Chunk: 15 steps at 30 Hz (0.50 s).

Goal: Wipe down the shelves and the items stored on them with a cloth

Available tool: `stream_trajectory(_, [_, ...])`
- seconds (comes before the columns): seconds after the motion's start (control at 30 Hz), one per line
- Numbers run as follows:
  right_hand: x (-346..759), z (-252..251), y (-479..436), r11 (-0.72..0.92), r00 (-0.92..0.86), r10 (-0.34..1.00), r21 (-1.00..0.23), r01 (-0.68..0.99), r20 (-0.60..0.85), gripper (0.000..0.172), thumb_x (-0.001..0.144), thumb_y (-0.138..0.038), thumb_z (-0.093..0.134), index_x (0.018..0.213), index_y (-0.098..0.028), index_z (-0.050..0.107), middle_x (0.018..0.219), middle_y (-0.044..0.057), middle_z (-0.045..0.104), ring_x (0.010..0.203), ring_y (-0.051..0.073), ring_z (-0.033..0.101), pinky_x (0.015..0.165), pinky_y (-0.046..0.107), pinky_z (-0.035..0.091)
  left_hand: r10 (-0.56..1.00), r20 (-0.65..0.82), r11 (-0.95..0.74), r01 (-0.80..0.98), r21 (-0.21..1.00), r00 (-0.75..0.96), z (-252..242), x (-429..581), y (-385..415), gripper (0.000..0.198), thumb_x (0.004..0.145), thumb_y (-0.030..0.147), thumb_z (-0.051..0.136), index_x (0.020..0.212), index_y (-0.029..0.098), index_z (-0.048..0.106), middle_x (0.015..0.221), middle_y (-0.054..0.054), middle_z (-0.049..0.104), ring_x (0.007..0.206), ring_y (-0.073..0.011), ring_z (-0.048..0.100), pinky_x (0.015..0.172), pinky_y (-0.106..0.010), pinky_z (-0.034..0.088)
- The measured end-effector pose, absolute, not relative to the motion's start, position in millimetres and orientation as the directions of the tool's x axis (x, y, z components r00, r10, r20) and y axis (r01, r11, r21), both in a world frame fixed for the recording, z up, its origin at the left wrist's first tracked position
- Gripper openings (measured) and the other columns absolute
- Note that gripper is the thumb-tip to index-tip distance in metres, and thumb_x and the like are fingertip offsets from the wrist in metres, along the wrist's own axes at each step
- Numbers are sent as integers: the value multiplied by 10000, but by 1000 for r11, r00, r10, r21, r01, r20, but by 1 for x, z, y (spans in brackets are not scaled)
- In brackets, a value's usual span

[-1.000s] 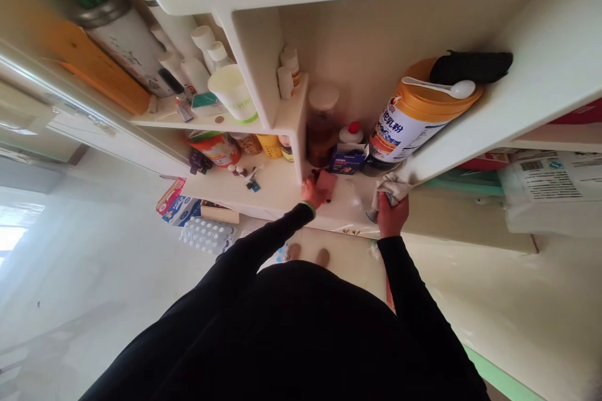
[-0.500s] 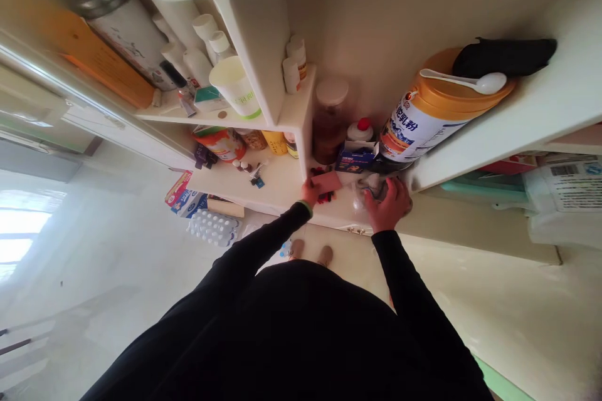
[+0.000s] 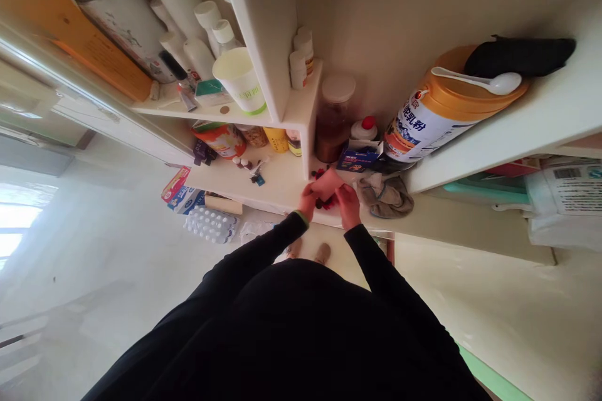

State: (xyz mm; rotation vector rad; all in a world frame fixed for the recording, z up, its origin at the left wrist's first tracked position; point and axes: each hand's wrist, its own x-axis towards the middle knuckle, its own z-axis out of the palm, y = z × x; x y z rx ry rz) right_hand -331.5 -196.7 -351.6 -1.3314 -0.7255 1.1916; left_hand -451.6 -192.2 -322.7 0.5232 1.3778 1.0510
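Observation:
A small pink card-like packet is held over the white shelf by both hands. My left hand pinches its left edge. My right hand grips its right edge. Small dark red bits lie on the shelf under the packet. A crumpled grey cloth lies loose on the shelf just right of my right hand. Behind stand a blue box, a brown jar and a large orange-lidded milk powder can.
A white spoon and a black pouch rest on the can lid. Bottles, a paper cup and tins fill the left compartments. Boxes and a blister pack lie on a lower surface at left. My feet show on the floor below.
My right hand let go of the grey cloth, which now lies on the shelf, and moved left to take the pink packet's right edge. My left hand stayed on the packet.

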Motion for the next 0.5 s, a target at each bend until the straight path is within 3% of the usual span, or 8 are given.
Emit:
stream_trajectory(0.23, [-337, -353, -206, -256, 256, 924, -957, -139, -284, 564, 755, -572, 693, 1201, -231, 644, 973, 37, 764, 833, 197, 684, 762, 375, 601, 824, -567, 526, -366, 768, -4, -320, -467, -209, 363, 769, 371, 832, 1037, 152, 723, 810, -94, 772, 795, -244, 758, 666, -323, 576])
stream_trajectory(0.37, [-341, -348, -210, -254, 210, 949, -965, 61, -236, 495, 801, -531, 660, 1184, -218, 692, 1040, 67, 781, 932, 220, 701, 895, 399, 603, 810, -586, 527, -421, 738, -14, -325, -480, -213, 449, 701, 350, 925, 1040, 145, 715, 910, -106, 798, 820, -216, 760, 707, -300, 592])
stream_trajectory(0.5, [-335, -337, -199, -258, 182, 961, -908, 331, -207, 439, 901, -434, 584, 1258, -187, 649, 1245, 138, 758, 1089, 248, 707, 1022, 431, 578, 796, -602, 505, -479, 718, -61, -330, -496, -213, 482, 685, 338, 961, 1049, 147, 708, 983, -106, 803, 887, -212, 765, 759, -301, 600])
